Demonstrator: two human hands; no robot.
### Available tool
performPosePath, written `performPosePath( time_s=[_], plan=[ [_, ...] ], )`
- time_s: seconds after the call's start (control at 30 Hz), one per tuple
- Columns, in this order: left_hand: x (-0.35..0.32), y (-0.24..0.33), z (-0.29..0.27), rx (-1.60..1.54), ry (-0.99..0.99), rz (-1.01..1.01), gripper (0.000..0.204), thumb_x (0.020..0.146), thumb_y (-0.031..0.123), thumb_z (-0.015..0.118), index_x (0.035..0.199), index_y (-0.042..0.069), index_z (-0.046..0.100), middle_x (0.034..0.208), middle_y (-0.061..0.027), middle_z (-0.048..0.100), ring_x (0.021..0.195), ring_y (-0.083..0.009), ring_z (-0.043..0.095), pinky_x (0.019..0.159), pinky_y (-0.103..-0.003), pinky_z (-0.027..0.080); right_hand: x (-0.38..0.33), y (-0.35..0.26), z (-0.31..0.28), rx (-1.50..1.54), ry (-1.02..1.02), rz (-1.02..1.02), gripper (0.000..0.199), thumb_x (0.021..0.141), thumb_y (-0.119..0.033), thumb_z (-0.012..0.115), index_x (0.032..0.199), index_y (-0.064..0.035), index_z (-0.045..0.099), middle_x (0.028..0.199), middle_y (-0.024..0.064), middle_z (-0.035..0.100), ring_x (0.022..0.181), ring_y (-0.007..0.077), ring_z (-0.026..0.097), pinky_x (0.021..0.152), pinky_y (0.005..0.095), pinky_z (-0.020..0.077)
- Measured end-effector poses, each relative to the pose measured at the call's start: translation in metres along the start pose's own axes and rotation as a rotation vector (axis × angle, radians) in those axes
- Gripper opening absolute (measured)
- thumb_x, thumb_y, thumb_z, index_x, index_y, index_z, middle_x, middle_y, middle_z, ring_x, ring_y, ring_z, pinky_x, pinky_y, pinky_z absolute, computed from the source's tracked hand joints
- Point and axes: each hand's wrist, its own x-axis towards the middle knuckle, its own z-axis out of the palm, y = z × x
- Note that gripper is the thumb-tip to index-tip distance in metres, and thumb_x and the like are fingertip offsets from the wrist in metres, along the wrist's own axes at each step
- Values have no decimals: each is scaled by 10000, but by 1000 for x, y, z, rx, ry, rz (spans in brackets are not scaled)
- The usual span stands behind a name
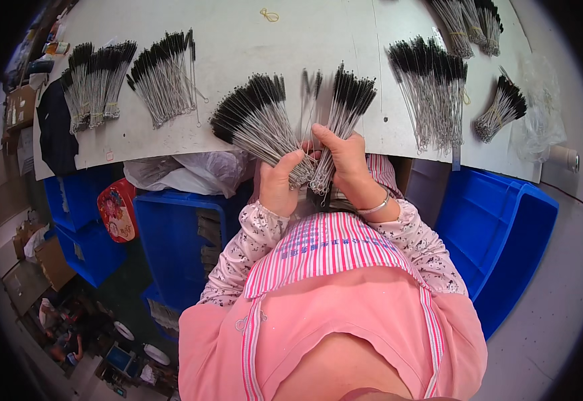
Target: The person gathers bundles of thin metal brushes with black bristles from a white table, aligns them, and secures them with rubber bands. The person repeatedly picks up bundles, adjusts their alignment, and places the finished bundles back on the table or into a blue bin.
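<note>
My left hand (pixel 281 180) is closed round a thick bundle of wire brushes (pixel 255 113) with black bristles and looped wire ends. A smaller bundle of the same brushes (pixel 350 100) is gripped in my right hand (pixel 346 157), its bristles pointing away from me. Between the two bundles a couple of single brushes (pixel 311 83) stand up, slightly blurred, near my right thumb. The looped ends of both bundles meet close to my apron, at the near edge of the white table (pixel 251 40).
Brush piles lie on the table at left (pixel 164 80) and right (pixel 432 93). Tied bundles lie at far left (pixel 97 83), far right (pixel 502 110) and upper right (pixel 469 27). Blue crates (pixel 492 227) stand below the edge. A yellow band (pixel 269 15) lies at the back.
</note>
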Motion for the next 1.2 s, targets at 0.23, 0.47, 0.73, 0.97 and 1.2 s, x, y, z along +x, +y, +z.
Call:
performPosePath(
  time_s=[0.23,0.47,0.73,0.97,1.2],
  plan=[
    [-1,1,1,18,-8,13,244,830,24,580,1067,-30,585,980,-120,645,859,-219,653,774,-361,549,-1,0,1,37,-2,-16,148,786,-41,680,874,20,577,735,107,632,608,210,652,484,285,495],
    [3,-5,-4,28,7,38,245,823,1,586,1068,-6,580,1005,-99,642,886,-199,642,799,-345,537,1,-1,-1,4,-47,-31,149,748,9,679,847,15,568,741,97,620,611,195,640,510,282,511],
    [1,-2,3,52,-14,52,262,814,-12,594,1073,20,568,1010,-72,627,918,-184,620,820,-328,521,1,-1,2,-72,-40,-48,198,736,3,702,896,3,586,785,70,625,646,168,622,590,280,518],
    [4,-7,-1,40,47,62,258,804,-13,607,1058,14,566,981,-64,622,879,-176,623,789,-321,526,7,3,-1,20,-5,-13,228,751,0,675,953,11,570,823,112,632,684,218,654,577,311,539],
    [0,-3,8,-6,30,99,282,805,-21,606,1081,5,556,996,-73,622,877,-187,630,776,-322,535,5,-6,-3,90,-119,71,245,791,-27,670,1000,12,549,854,132,639,781,276,679,608,325,553]
  ],
)
